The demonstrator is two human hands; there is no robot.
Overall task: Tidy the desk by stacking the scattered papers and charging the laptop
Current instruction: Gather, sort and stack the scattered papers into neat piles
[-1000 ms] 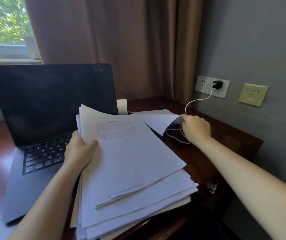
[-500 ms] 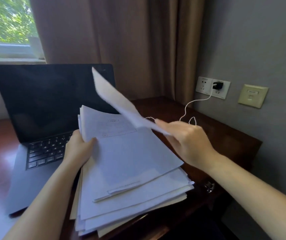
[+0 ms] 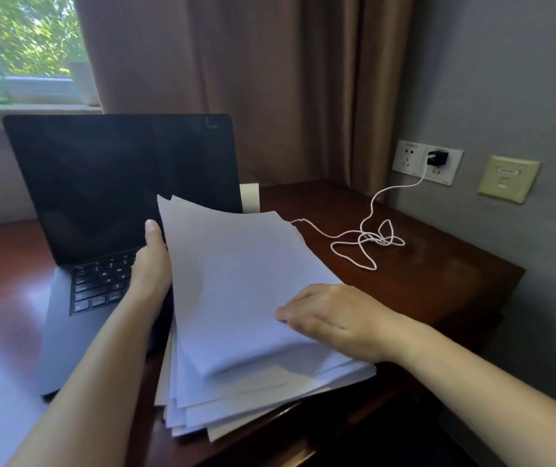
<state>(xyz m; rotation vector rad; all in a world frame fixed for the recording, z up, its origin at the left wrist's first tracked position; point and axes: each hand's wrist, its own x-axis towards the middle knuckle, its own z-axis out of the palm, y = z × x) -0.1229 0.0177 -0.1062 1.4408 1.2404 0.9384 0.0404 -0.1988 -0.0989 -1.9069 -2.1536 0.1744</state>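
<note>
While the left hand [image 3: 150, 271] grips the stack of papers [image 3: 236, 281] by its edge and the right hand [image 3: 333, 318] lies flat on top, the sheets look gathered but uneven. Beyond the right hand the cable [image 3: 367, 241] lies loose, seemingly not yet in the laptop [image 3: 118, 183] beside the grip.

My stack of papers [image 3: 236, 281] hides the right side of my laptop [image 3: 101, 183] and the fingers of my left hand [image 3: 151, 264]. The white cable [image 3: 367, 241] ends somewhere behind the stack.
</note>
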